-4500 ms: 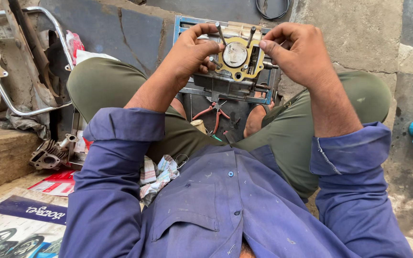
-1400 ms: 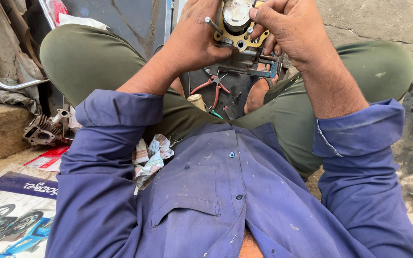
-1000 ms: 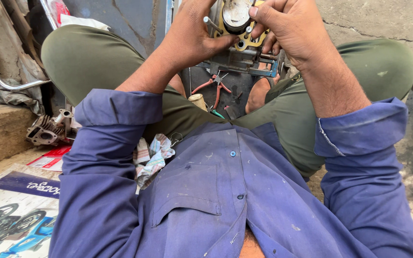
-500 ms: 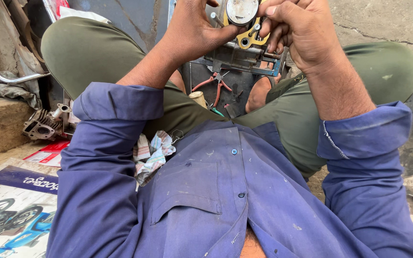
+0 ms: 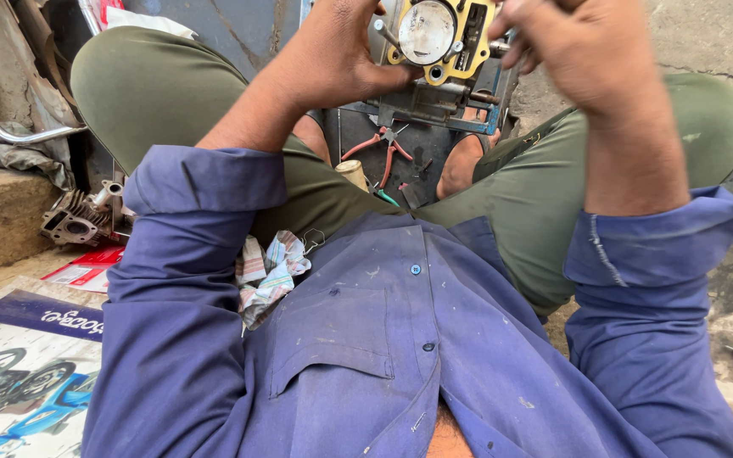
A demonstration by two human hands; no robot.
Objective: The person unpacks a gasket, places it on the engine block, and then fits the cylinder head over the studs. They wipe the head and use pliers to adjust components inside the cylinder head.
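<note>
While the person sat cross-legged on the ground, the head camera looked down over a blue work shirt to both hands raised at the top of the frame. The left hand point(image 5: 332, 55) was clenched around the left side of a metal block point(image 5: 456, 89), thumb pressed against its edge, holding it up above the lap. On the block's face sat a round grey piston top point(image 5: 427, 30) ringed by a yellowish gasket point(image 5: 461, 53), with thin studs sticking out at the sides. The right hand point(image 5: 583, 59) hovered at the block's right edge with its fingers curled; whether they pinched a stud or only brushed it, I could not tell (the knuckles hid the tips).

Below the block, between the knees, lay red-handled pliers point(image 5: 379, 151) on a dark metal sheet, well apart from either hand. A striped rag point(image 5: 266, 270) rested against the left thigh, and a finned engine cylinder point(image 5: 74, 219) stood on the floor beside a step, near a printed poster point(image 5: 19, 373).

Judging by the grip, the step in hand was seating or checking the gasket around the piston. Any further move seemed to call for the left hand keeping the block steady while the right worked finely at the studs.
</note>
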